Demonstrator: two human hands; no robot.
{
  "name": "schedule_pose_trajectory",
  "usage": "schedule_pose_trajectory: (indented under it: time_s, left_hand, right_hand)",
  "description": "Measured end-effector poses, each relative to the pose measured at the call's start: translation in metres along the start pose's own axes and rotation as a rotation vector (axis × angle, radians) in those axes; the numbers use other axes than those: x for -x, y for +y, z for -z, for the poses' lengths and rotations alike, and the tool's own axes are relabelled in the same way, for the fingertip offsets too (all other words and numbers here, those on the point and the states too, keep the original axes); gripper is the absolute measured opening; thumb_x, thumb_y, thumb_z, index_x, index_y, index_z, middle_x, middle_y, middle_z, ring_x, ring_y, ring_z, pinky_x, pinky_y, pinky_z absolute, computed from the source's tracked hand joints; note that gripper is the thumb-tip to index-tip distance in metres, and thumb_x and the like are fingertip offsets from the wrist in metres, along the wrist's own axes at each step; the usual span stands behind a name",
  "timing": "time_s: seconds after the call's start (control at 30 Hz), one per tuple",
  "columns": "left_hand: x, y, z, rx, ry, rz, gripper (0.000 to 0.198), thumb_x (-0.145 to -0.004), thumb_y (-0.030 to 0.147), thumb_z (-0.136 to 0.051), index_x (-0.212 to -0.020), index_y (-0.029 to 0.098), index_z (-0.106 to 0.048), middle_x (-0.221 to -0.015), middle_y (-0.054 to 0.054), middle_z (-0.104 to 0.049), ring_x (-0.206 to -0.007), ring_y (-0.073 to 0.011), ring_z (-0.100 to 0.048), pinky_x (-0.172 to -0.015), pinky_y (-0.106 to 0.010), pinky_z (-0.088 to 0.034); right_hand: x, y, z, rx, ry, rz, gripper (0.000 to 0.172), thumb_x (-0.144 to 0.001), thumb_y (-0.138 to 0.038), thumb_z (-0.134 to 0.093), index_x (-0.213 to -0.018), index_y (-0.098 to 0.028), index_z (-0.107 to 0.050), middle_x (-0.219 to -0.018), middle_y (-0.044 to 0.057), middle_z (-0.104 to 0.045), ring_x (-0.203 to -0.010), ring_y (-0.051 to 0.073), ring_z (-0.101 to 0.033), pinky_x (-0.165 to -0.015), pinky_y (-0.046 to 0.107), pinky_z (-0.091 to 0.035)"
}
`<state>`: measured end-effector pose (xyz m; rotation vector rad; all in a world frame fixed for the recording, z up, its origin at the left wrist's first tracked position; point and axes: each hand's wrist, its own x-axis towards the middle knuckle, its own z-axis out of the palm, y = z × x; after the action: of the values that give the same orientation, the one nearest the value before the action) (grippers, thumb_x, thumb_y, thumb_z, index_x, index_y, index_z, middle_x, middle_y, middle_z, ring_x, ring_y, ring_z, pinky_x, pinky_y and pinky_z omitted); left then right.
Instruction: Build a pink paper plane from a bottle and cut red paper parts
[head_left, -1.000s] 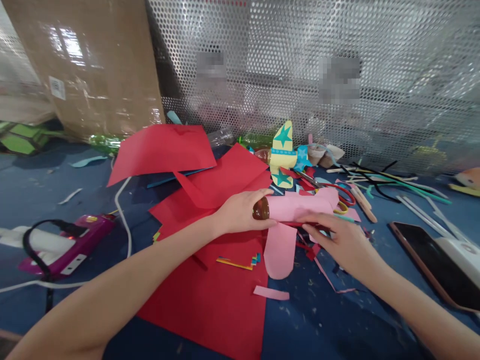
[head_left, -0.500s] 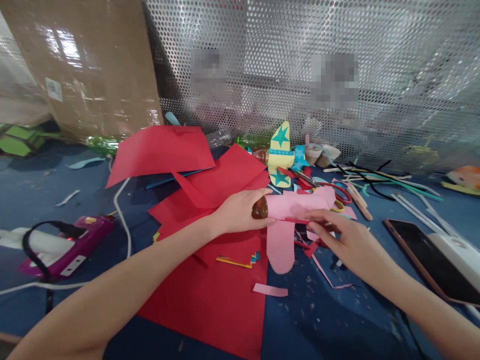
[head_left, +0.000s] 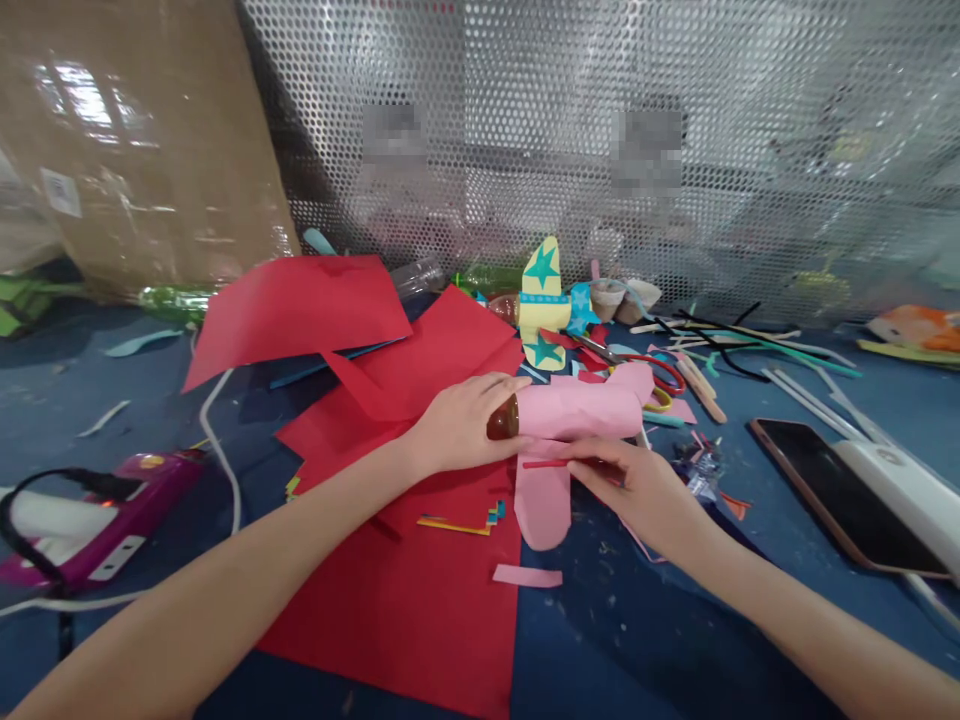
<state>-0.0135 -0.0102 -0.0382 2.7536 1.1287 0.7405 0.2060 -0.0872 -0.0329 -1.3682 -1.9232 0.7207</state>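
Note:
A paper plane wrapped in pink lies in front of me, its nose a rounded brown end like a small bottle. My left hand is closed round that brown nose, thumb below and fingers above. Between thumb and fingertips, my right hand pinches a thin red strip. The strip lies level across the near pink wing, close under the body. I cannot tell whether it touches the wing. A loose pink paper strip rests just below the wing.
Red paper sheets spread under my left arm. Behind the plane are a finished yellow plane with teal stars and red-handled scissors. A phone lies at right, a purple power strip at left. Perforated metal stands behind.
My right hand has moved left and slightly down, bringing the red strip from along the body onto the near wing. My left hand keeps its hold. The whole view has shifted a little.

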Motion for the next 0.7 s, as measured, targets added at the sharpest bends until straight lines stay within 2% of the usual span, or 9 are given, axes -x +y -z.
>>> schedule_pose_trajectory:
  time_s: [0.1, 0.17, 0.2, 0.3, 0.33, 0.37, 0.53, 0.63, 0.7]
  left_hand:
    - [0.000, 0.007, 0.008, 0.052, 0.213, 0.027, 0.066, -0.075, 0.058, -0.064, -0.124, 0.015, -0.054, -0.126, -0.018, -0.055, -0.120, -0.0337, -0.048, -0.103, -0.052, -0.037]
    - [-0.001, 0.018, 0.016, 0.214, 0.337, 0.077, 0.052, -0.078, 0.052, -0.063, -0.113, 0.013, -0.059, -0.115, -0.017, -0.060, -0.114, -0.0308, -0.052, -0.101, -0.050, -0.039]
    - [-0.001, 0.024, 0.020, 0.354, 0.344, 0.110, 0.044, -0.079, 0.047, -0.063, -0.107, 0.014, -0.061, -0.109, -0.014, -0.062, -0.109, -0.0280, -0.055, -0.098, -0.046, -0.043]
    - [0.000, 0.046, 0.025, 0.862, 0.127, 0.198, 0.037, -0.075, 0.036, -0.070, -0.104, 0.015, -0.065, -0.098, -0.009, -0.069, -0.087, -0.0208, -0.065, -0.078, -0.033, -0.053]
    - [0.000, 0.052, 0.025, 0.975, 0.083, 0.259, 0.033, -0.074, 0.034, -0.071, -0.100, 0.014, -0.068, -0.095, -0.009, -0.071, -0.082, -0.0197, -0.066, -0.073, -0.031, -0.054]
    - [0.001, 0.058, 0.024, 1.047, 0.102, 0.308, 0.025, -0.075, 0.032, -0.070, -0.093, 0.014, -0.071, -0.089, -0.008, -0.073, -0.078, -0.0182, -0.066, -0.071, -0.029, -0.054]
    - [0.004, 0.074, 0.020, 1.249, 0.111, 0.384, 0.011, -0.076, 0.026, -0.069, -0.080, 0.018, -0.076, -0.079, -0.003, -0.076, -0.071, -0.0157, -0.068, -0.067, -0.024, -0.055]
    - [0.006, 0.078, 0.020, 1.263, 0.084, 0.401, 0.020, -0.072, 0.027, -0.074, -0.090, 0.019, -0.076, -0.091, -0.004, -0.076, -0.081, -0.0186, -0.070, -0.072, -0.026, -0.055]
    - [0.007, 0.079, 0.019, 1.252, 0.069, 0.413, 0.022, -0.076, 0.028, -0.072, -0.097, 0.022, -0.075, -0.101, -0.004, -0.075, -0.092, -0.0201, -0.069, -0.080, -0.027, -0.054]
  right_hand:
    - [0.000, -0.005, 0.009, -0.028, 0.049, 0.011, 0.024, -0.084, -0.029, -0.053, -0.095, -0.023, -0.073, -0.102, 0.005, -0.075, -0.096, 0.023, -0.070, -0.080, 0.034, -0.059]
    - [0.003, -0.010, 0.017, -0.037, 0.155, 0.026, 0.022, -0.084, -0.030, -0.055, -0.094, -0.023, -0.073, -0.099, 0.005, -0.076, -0.094, 0.022, -0.070, -0.081, 0.034, -0.058]
    - [0.006, -0.012, 0.020, -0.037, 0.213, 0.035, 0.021, -0.083, -0.030, -0.057, -0.093, -0.023, -0.073, -0.097, 0.004, -0.076, -0.092, 0.022, -0.070, -0.082, 0.034, -0.058]
    - [0.012, -0.018, 0.027, -0.067, 0.294, 0.052, 0.017, -0.080, -0.030, -0.061, -0.089, -0.025, -0.075, -0.091, 0.003, -0.076, -0.088, 0.021, -0.071, -0.081, 0.032, -0.058]
    - [0.014, -0.019, 0.028, -0.096, 0.287, 0.045, 0.016, -0.080, -0.030, -0.062, -0.088, -0.025, -0.075, -0.090, 0.003, -0.076, -0.087, 0.021, -0.071, -0.079, 0.030, -0.059]
    - [0.015, -0.020, 0.029, -0.134, 0.275, 0.030, 0.016, -0.079, -0.030, -0.063, -0.088, -0.025, -0.075, -0.091, 0.003, -0.077, -0.086, 0.020, -0.072, -0.077, 0.029, -0.060]
    - [0.014, -0.020, 0.035, -0.298, 0.233, -0.104, 0.017, -0.079, -0.036, -0.066, -0.089, -0.026, -0.076, -0.095, 0.002, -0.077, -0.089, 0.021, -0.072, -0.079, 0.029, -0.060]
    - [0.014, -0.022, 0.035, -0.332, 0.210, -0.120, 0.017, -0.077, -0.036, -0.068, -0.089, -0.027, -0.077, -0.096, 0.002, -0.077, -0.092, 0.021, -0.071, -0.081, 0.030, -0.059]
    - [0.015, -0.025, 0.034, -0.337, 0.165, -0.118, 0.017, -0.076, -0.035, -0.068, -0.088, -0.027, -0.077, -0.095, 0.003, -0.077, -0.090, 0.021, -0.072, -0.077, 0.028, -0.060]
